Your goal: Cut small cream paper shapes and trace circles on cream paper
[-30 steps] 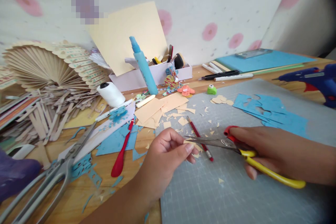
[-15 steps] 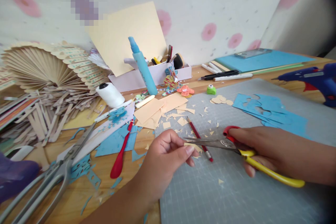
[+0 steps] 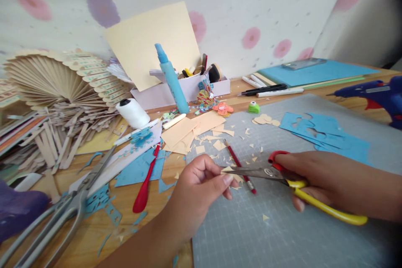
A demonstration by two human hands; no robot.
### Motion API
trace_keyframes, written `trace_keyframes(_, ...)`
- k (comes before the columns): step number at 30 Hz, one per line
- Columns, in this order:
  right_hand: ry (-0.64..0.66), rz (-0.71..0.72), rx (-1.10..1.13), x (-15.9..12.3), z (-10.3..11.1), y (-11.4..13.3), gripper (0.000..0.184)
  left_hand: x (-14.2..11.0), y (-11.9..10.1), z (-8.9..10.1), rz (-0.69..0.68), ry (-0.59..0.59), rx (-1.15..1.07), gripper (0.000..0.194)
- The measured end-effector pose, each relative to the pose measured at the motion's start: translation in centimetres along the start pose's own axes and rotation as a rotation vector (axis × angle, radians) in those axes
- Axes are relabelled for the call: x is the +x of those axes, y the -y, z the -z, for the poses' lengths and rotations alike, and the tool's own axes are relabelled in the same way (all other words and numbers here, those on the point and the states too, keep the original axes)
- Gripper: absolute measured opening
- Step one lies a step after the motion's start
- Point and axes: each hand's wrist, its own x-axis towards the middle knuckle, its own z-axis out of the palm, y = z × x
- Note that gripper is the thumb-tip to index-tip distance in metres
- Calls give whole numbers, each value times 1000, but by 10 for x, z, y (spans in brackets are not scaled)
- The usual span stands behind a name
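Observation:
My left hand (image 3: 197,190) pinches a small cream paper piece (image 3: 230,174) between thumb and fingers, just above the grey cutting mat (image 3: 282,226). My right hand (image 3: 326,182) grips red-and-yellow scissors (image 3: 282,176), fingers through the handles. The blades point left and meet the paper piece at my left fingertips. A red pencil (image 3: 240,166) lies on the mat under the blades, among cream paper scraps (image 3: 220,144).
Blue cut paper (image 3: 323,134) and a blue glue gun (image 3: 377,96) lie at the right. A blue glue bottle (image 3: 171,77), white box (image 3: 188,88), thread spool (image 3: 133,113), wooden stick fan (image 3: 56,83), large grey scissors (image 3: 63,209) and a red tool (image 3: 144,184) crowd the left.
The scissor blades have closed slightly on the cream piece; both hands stay almost in place.

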Motion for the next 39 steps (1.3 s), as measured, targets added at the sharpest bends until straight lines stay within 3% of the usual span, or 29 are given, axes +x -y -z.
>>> trace_keyframes(27, -70, 15, -44, 5, -3, 1, 11, -1, 2, 3, 30, -36, 136, 26)
trace_keyframes(33, -138, -14, 2, 3, 7, 5, 17, 0, 1, 6, 18, -70, 224, 26)
trace_keyframes(39, -99, -15, 15, -8, 15, -2, 19, 0, -3, 2, 2, -52, 216, 22)
